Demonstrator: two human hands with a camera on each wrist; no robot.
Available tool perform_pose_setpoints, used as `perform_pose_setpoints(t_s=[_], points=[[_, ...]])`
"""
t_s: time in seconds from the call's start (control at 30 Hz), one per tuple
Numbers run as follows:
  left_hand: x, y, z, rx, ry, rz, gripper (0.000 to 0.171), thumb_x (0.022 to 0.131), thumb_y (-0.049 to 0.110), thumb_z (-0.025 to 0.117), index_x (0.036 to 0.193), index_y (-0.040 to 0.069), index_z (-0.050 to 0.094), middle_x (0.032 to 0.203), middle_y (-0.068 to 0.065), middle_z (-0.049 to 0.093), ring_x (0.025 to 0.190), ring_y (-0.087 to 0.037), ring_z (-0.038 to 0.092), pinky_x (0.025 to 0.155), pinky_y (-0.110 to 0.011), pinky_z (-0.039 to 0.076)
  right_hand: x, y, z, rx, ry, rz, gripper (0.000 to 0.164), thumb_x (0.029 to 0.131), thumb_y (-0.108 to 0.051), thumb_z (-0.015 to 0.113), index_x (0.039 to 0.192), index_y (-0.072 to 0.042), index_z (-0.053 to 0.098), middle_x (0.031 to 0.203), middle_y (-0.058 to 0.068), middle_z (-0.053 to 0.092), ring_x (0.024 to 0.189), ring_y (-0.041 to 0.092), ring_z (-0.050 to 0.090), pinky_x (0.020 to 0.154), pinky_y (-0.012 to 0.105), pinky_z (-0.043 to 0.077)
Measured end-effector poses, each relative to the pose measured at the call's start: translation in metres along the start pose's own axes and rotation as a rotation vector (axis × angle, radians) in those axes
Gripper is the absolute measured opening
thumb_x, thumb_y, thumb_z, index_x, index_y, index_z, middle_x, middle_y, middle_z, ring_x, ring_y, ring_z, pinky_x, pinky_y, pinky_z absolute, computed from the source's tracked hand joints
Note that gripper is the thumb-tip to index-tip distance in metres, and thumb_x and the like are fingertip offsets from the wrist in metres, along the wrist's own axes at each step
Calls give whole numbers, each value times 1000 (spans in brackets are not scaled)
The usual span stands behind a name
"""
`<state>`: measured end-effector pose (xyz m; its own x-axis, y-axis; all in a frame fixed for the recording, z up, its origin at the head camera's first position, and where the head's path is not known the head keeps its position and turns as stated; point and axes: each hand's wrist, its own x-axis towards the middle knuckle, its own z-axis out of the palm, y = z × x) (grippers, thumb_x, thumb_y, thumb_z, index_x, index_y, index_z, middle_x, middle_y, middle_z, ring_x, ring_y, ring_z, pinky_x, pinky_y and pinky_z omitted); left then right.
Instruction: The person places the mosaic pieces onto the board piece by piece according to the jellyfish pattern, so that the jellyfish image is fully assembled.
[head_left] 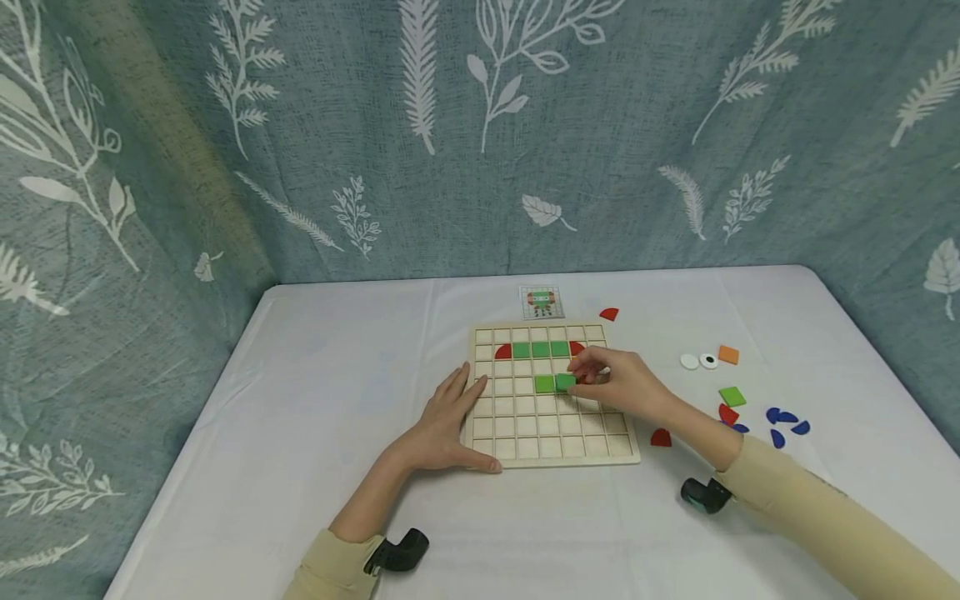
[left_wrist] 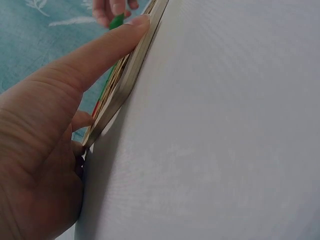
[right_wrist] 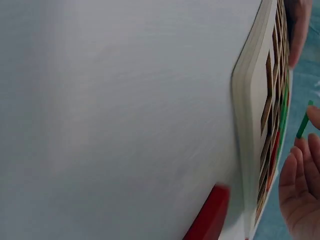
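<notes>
My right hand (head_left: 618, 382) pinches a green square tile (head_left: 566, 382) between thumb and fingers, over the wooden grid board (head_left: 527, 426). In the right wrist view the tile (right_wrist: 304, 120) is seen edge-on at the fingertips. Just left of it, a light green tile (head_left: 543, 384) lies in a cell. Farther up, a row of green tiles (head_left: 541, 350) has a red quarter-round piece (head_left: 503, 352) at its left end and another red piece (head_left: 576, 347) at its right. My left hand (head_left: 444, 427) rests spread along the board's left side, thumb on the near corner.
A pattern card (head_left: 541, 302) lies behind the board, with a red piece (head_left: 610, 314) beside it. To the right are white discs (head_left: 689, 362), an orange square (head_left: 728, 355), a green square (head_left: 732, 396), several blue pieces (head_left: 777, 438) and a red piece (head_left: 661, 438) near the board.
</notes>
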<state>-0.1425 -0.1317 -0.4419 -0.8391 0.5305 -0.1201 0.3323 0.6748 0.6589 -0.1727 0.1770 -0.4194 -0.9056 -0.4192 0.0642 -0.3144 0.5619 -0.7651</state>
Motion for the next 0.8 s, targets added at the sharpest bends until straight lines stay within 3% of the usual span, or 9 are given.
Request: perform_pose_setpoints(t_s=[0.43, 0.8], points=[[-2, 1, -2, -13, -2, 12, 122, 66, 48, 87, 157, 7, 17, 162, -18, -4, 147, -35, -6, 111, -63, 12, 39, -16, 32, -112, -103, -166, 13, 84, -15, 79, 94, -14, 71, 89, -7, 67, 76, 7, 58, 67, 27, 50], [-1, -1, -1, -13, -7, 9, 121, 66, 48, 87, 157, 7, 17, 162, -18, -4, 147, -35, -6, 111, -63, 12, 41, -20, 38, -189, -103, -168, 9, 85, -16, 77, 94, -15, 73, 91, -6, 65, 81, 10, 57, 72, 28, 48]])
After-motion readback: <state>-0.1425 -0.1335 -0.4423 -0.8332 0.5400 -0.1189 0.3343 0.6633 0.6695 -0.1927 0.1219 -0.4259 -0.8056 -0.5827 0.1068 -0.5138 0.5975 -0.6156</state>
